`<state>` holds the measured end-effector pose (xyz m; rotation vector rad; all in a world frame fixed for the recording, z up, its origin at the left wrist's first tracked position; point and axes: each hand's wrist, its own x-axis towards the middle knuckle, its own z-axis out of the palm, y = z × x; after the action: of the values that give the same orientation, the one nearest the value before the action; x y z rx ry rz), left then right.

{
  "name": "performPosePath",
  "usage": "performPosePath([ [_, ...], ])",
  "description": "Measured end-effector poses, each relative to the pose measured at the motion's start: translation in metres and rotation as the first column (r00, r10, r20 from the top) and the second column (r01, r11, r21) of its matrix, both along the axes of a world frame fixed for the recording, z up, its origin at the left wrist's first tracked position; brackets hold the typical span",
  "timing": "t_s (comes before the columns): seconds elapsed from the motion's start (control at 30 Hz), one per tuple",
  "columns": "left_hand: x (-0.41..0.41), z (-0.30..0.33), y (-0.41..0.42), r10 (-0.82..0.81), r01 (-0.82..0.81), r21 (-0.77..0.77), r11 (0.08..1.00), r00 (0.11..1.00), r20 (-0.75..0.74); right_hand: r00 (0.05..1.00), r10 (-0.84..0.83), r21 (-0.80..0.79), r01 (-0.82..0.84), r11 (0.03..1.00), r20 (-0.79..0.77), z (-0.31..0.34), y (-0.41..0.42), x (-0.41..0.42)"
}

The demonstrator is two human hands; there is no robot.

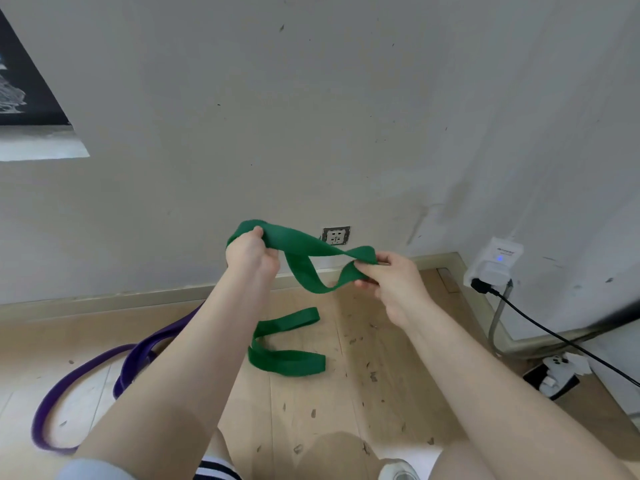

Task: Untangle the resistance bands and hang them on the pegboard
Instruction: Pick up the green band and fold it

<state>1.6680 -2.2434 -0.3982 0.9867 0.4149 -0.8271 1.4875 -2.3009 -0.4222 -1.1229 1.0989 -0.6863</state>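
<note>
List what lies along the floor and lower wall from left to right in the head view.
purple band → green band on the floor → wall socket → white plug-in device → white power strip

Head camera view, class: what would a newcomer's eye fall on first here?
A wide green fabric resistance band is held up mid-frame, twisted, between the left hand and the right hand; more green band lies looped on the wooden floor below. A purple rubber resistance band sprawls on the floor at lower left.
</note>
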Motion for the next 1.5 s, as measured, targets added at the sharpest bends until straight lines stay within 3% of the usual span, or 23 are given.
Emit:
performPosePath([
  [0.13,0.012,-0.022,0.001,-0.094,0.094,0.073,0.993,0.996,-0.002,0.917,0.398,-0.057,-0.397,0.916,0.016,0.007,-0.001,-0.007],
  [0.23,0.017,-0.022,0.005,-0.091,0.09,0.022,0.996,0.996,0.015,0.719,0.689,-0.061,-0.695,0.717,-0.089,0.013,-0.006,-0.019],
  [0.27,0.021,-0.022,0.006,-0.074,0.074,0.019,0.997,0.996,0.04,0.683,0.722,-0.057,-0.729,0.682,-0.11,0.014,-0.011,-0.023],
  [0.37,0.026,-0.023,0.011,-0.187,0.174,0.09,0.981,0.969,0.164,0.747,0.637,-0.107,-0.661,0.743,-0.194,0.012,-0.024,-0.031],
  [0.4,0.024,-0.022,0.013,-0.249,0.225,0.127,0.966,0.943,0.221,0.693,0.643,-0.123,-0.706,0.698,-0.326,0.007,-0.025,-0.033],
  [0.47,0.018,-0.017,0.017,-0.368,0.326,0.176,0.929,0.866,0.338,0.372,0.641,-0.021,-0.874,0.485,-0.672,-0.011,-0.023,-0.037],
  [0.5,0.015,-0.014,0.019,-0.427,0.376,0.203,0.904,0.813,0.396,0.255,0.604,0.022,-0.911,0.412,-0.755,-0.022,-0.022,-0.039],
  [0.53,0.011,-0.009,0.022,-0.5,0.431,0.254,0.866,0.735,0.459,0.272,0.576,-0.005,-0.907,0.421,-0.771,-0.03,-0.02,-0.039],
  [0.63,0.004,0.008,0.034,-0.672,0.571,0.388,0.723,0.45,0.588,0.716,0.371,-0.303,-0.624,0.72,-0.592,-0.031,-0.018,-0.032],
  [0.67,0.003,0.014,0.036,-0.689,0.618,0.384,0.686,0.384,0.614,0.781,0.296,-0.376,-0.547,0.748,-0.549,-0.024,-0.019,-0.026],
  [0.73,0.002,0.028,0.039,-0.701,0.726,0.337,0.599,0.273,0.659,0.834,0.31,-0.418,-0.509,0.752,-0.457,-0.01,-0.018,-0.008],
  [0.83,0.003,0.047,0.041,-0.716,0.822,0.336,0.46,0.12,0.687,0.794,0.49,-0.405,-0.607,0.684,-0.361,0.009,-0.015,0.016],
  [0.97,0.004,0.051,0.041,-0.723,0.825,0.401,0.399,0.014,0.69,0.679,0.657,-0.326,-0.734,0.596,-0.328,-0.003,-0.017,0.018],
  [1.1,0.006,0.041,0.043,-0.778,0.705,0.617,0.35,-0.148,0.61,0.684,0.597,-0.267,-0.721,0.64,-0.419,-0.017,-0.019,0.007],
  [1.23,0.015,0.018,0.047,-0.781,0.458,0.782,0.422,-0.255,0.57,0.732,0.372,-0.385,-0.639,0.666,-0.571,-0.002,-0.029,-0.005],
  [1.37,0.016,-0.013,0.047,-0.801,0.272,0.888,0.37,-0.391,0.453,0.701,0.164,-0.554,-0.666,0.499,-0.694,0.027,-0.029,-0.002],
  [1.5,-0.001,-0.02,0.038,-0.773,0.404,0.807,0.432,-0.296,0.562,0.534,0.119,-0.478,-0.819,0.316,-0.837,0.046,-0.019,0.014],
])
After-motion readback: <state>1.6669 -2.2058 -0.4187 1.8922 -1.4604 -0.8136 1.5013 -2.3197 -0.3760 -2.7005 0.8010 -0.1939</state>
